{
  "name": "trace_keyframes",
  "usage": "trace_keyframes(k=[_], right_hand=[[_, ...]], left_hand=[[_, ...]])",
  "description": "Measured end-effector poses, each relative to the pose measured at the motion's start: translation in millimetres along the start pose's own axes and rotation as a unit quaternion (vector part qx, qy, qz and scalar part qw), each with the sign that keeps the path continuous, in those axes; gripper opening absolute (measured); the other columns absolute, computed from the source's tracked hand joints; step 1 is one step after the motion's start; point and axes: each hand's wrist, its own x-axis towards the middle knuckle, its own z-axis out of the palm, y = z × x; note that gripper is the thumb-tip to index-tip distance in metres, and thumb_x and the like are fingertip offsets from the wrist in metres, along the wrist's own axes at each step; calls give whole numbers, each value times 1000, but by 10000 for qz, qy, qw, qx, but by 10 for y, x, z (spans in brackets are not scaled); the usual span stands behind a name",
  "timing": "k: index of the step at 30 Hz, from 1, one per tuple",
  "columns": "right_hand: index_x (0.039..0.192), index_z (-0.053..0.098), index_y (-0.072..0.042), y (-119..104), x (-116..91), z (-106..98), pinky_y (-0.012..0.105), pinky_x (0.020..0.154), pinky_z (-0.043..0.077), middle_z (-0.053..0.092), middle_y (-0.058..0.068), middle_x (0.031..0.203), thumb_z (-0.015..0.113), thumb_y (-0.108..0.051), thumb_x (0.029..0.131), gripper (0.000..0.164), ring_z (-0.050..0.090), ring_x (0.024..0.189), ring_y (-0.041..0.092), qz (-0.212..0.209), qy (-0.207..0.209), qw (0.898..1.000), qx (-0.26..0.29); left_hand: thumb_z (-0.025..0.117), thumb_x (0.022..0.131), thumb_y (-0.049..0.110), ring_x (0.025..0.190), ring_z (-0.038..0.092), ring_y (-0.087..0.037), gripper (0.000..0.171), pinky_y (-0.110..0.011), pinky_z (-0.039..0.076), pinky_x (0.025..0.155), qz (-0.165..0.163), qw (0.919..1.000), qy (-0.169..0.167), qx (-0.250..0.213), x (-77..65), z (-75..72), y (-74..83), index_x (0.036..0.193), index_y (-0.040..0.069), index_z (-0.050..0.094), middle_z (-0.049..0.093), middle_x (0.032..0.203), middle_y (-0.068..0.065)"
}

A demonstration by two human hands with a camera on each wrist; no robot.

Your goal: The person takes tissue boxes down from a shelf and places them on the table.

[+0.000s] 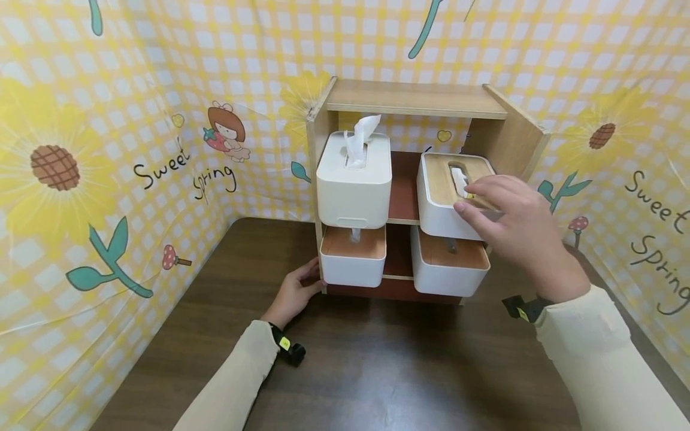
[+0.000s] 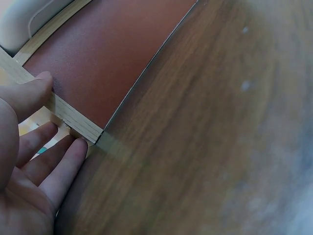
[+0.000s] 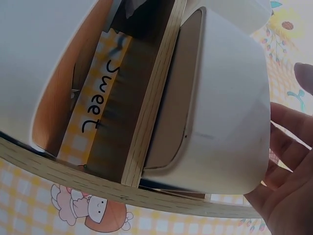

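Observation:
A small wooden shelf unit (image 1: 415,99) stands on the dark table. My left hand (image 1: 293,293) grips its lower left side panel (image 2: 73,117), thumb on the inner face and fingers outside. At the upper right sits a white tissue box (image 1: 450,221) with a wood lid; a bit of tissue (image 1: 460,181) shows in its slot. My right hand (image 1: 512,215) is over this box, fingertips at the lid beside the slot, thumb apart from the fingers. Around it are a cream tissue box (image 1: 353,200) with tissue standing up, and two open white boxes, lower left (image 1: 353,270) and lower right (image 1: 453,278).
The boxes jut out past the shelf's front edge. Yellow checked cloth (image 1: 259,36) with printed flowers and words hangs behind and at both sides. Brown wood-grain table (image 1: 388,371) lies in front of the shelf.

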Motion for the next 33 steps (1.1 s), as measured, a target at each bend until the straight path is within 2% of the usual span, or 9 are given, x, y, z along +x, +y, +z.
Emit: trace_keyframes(k=[6, 7, 13, 14, 19, 23, 29, 33], right_hand=[[105, 74, -8, -18, 19, 38, 46, 89, 44, 68, 7, 104, 77, -29, 83, 31, 58, 105, 26, 195, -335, 9992, -114], [105, 73, -7, -22, 21, 47, 46, 88, 44, 68, 7, 103, 77, -29, 83, 32, 58, 104, 26, 212, -359, 9991, -108], [103, 72, -5, -63, 40, 72, 48, 88, 42, 65, 9, 101, 76, -32, 84, 34, 56, 103, 29, 407, -473, 9980, -120], [103, 72, -5, -72, 47, 72, 48, 87, 42, 65, 9, 100, 76, -33, 84, 34, 55, 102, 30, 440, -513, 9976, -154], [103, 72, -6, -112, 81, 65, 47, 84, 42, 64, 7, 93, 73, -38, 87, 36, 54, 98, 29, 514, -758, 9952, -346], [106, 72, -6, -139, 107, 63, 47, 84, 43, 64, 8, 95, 70, -42, 88, 41, 54, 98, 29, 601, -960, 9920, -550], [107, 71, -6, -183, 176, 56, 48, 91, 39, 67, 9, 98, 63, -51, 91, 48, 54, 101, 30, 788, -1417, 9831, -850], [101, 71, -5, -215, 210, 62, 48, 95, 34, 66, 10, 91, 62, -54, 90, 51, 54, 99, 32, 871, -1506, 9794, -1024]], left_hand=[[70, 91, 9, 119, 55, -22, 58, -42, 47, 93, -13, 10000, -10, 30, -5, -4, -3, 144, 9, 48, 61, 128, -10], [70, 91, 8, 120, 55, -24, 58, -43, 47, 93, -30, 10000, -45, 2, -16, -9, 49, 144, 8, 48, 61, 129, -12], [70, 91, 9, 121, 54, -25, 58, -44, 47, 93, -108, 9999, -42, -31, -21, -6, 56, 144, 8, 48, 60, 130, -12], [70, 91, 10, 120, 54, -23, 58, -42, 47, 92, -92, 10000, -9, -6, -11, -2, 3, 144, 10, 48, 61, 129, -10], [70, 91, 9, 120, 55, -23, 58, -40, 48, 91, -49, 10000, -5, 27, -3, 0, 2, 144, 9, 48, 61, 129, -10], [70, 91, 9, 120, 54, -23, 58, -40, 48, 91, -16, 10000, -29, -4, 2, 3, -3, 144, 9, 48, 61, 129, -10], [70, 91, 10, 119, 55, -23, 58, -37, 48, 90, -135, 9999, -37, -35, 1, 6, 4, 145, 11, 48, 62, 128, -9], [68, 92, 7, 120, 54, -28, 58, -39, 48, 91, -182, 9998, -53, -16, 6, 9, 5, 145, 7, 45, 61, 128, -15]])
